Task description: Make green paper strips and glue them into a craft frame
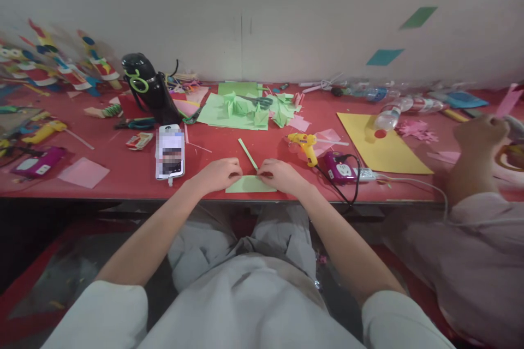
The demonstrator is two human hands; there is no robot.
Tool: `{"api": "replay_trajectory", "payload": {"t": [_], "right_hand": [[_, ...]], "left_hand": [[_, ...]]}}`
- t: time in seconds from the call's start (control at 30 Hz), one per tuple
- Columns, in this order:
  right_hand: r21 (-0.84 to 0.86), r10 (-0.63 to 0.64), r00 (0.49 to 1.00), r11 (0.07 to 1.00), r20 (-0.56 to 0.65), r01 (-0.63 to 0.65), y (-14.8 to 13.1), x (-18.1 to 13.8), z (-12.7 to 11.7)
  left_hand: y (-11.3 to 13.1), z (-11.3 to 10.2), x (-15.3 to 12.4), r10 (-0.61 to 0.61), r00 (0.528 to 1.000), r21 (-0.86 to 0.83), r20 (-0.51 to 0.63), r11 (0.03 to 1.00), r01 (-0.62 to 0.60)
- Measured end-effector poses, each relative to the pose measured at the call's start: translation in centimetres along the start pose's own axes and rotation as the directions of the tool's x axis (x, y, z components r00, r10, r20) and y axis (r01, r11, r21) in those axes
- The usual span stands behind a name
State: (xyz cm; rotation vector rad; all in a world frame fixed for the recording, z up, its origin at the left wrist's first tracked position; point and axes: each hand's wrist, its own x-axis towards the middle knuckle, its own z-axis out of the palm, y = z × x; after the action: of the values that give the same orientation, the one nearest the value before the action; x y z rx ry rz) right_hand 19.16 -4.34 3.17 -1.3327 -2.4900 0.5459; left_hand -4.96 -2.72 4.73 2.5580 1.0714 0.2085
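Observation:
A light green sheet of paper (251, 185), longer than it is deep, lies at the table's front edge. My left hand (223, 174) has its fingers pinched at the upper left part of the sheet. At the upper right, my right hand (280, 176) grips the same sheet with fingertips together. Just beyond the paper, a narrow green paper strip (246, 152) slants across the red table, its near end close to my right fingertips. Folded green paper pieces (260, 114) rest farther back on green sheets (213, 112), with scissors (262, 101) among them.
A phone (170, 152) and a black bottle (149, 87) stand to the left. To the right are a yellow glue gun (306, 144), a purple power socket (340, 168) with cables, and a yellow sheet (380, 147). Another person's arm (470, 158) reaches in at far right.

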Motion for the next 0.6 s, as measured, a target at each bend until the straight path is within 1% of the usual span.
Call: {"api": "replay_trajectory", "payload": {"t": [0.2, 0.3, 0.4, 0.6], "right_hand": [[-0.138, 0.053, 0.993, 0.990, 0.105, -0.039, -1.5, 0.6, -0.9], [-0.186, 0.081, 0.984, 0.981, 0.156, -0.052, -2.2, 0.9, -1.5], [-0.251, 0.079, 0.977, 0.968, 0.197, -0.028, -2.7, 1.1, -1.8], [-0.396, 0.069, 0.978, 0.918, 0.199, 0.016, -3.8, 0.4, -1.2]], "left_hand": [[0.5, -0.6, -0.1, -0.006, 0.998, 0.062, 0.069, 0.998, 0.002], [0.8, -1.0, 0.2, -0.010, 0.995, 0.150, 0.095, 0.989, -0.005], [1.2, -1.2, 0.3, -0.010, 0.993, 0.242, 0.119, 0.970, -0.020], [2.2, -1.2, -0.1, 0.020, 0.988, 0.410, 0.151, 0.908, -0.080]]}}
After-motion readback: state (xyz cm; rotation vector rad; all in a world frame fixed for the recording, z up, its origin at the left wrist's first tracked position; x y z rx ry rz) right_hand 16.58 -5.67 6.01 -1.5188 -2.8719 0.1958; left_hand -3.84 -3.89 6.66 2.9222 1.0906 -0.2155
